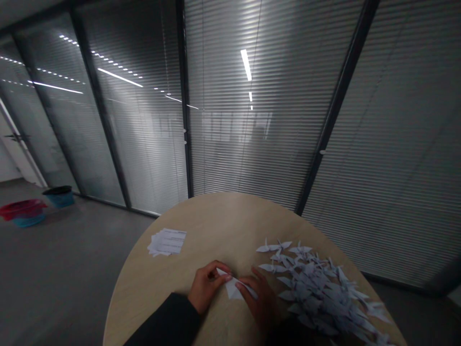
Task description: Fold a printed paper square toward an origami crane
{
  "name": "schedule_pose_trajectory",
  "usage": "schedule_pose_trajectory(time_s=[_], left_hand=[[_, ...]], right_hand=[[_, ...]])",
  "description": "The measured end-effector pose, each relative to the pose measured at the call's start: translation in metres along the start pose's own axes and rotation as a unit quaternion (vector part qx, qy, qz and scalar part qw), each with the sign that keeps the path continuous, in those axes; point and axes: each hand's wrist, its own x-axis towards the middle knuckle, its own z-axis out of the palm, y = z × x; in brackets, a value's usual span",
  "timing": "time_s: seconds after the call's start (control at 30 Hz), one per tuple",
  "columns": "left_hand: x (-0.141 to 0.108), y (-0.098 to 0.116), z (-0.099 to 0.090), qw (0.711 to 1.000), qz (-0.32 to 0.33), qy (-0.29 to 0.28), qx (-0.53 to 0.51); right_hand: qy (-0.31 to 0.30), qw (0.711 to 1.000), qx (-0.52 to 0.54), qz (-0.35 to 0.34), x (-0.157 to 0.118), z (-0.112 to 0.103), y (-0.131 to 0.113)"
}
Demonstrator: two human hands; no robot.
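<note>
A folded white paper piece is pinched by the narrowly closed fingers of the left hand and right hand. A firm crease is called for.

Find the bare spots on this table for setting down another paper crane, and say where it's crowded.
Bare wood lies between the printed sheets and the paper cranes, and left of the left hand, below the sheets. The right is crowded: cranes heap to the table edge beside the right hand.

Round pale-wood table under fingers. Glass partition with slatted blinds beyond them. Grey floor to their left; red tub, blue bin farther left. Ceiling lights reflected in glass.
</note>
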Motion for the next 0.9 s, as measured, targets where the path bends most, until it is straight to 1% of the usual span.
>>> schedule_pose_trajectory(time_s=[0.1, 0.2, 0.27, 0.37, 0.5, 0.6, 0.73, 0.8, 0.9], left_hand=[[0.001, 0.000, 0.004, 0.998, -0.031, 0.019, -0.061], [0.002, 0.002, 0.007, 0.988, -0.065, 0.023, -0.140], [0.003, 0.003, 0.008, 0.981, -0.087, 0.023, -0.173], [0.004, 0.003, 0.008, 0.976, -0.105, 0.011, -0.191], [0.004, -0.001, 0.009, 0.977, -0.109, -0.013, -0.185], [0.004, -0.003, 0.010, 0.977, -0.109, -0.016, -0.181], [0.006, -0.006, 0.009, 0.978, -0.117, 0.018, -0.171], [0.008, -0.007, 0.008, 0.978, -0.117, 0.031, -0.171], [0.010, -0.006, 0.003, 0.975, -0.119, 0.051, -0.183]], right_hand=[[-0.019, 0.998, 0.016, 0.051, 0.000, 0.002, -0.003], [-0.052, 0.993, 0.065, 0.089, 0.003, -0.001, -0.007], [-0.079, 0.986, 0.101, 0.110, 0.006, -0.004, -0.010], [-0.123, 0.971, 0.143, 0.147, 0.008, -0.009, -0.014], [-0.175, 0.950, 0.179, 0.186, 0.010, -0.011, -0.017], [-0.193, 0.945, 0.169, 0.205, 0.011, -0.011, -0.017], [-0.217, 0.939, 0.156, 0.216, 0.013, -0.010, -0.018], [-0.211, 0.938, 0.148, 0.231, 0.014, -0.008, -0.020], [-0.182, 0.945, 0.132, 0.240, 0.014, -0.007, -0.022]])
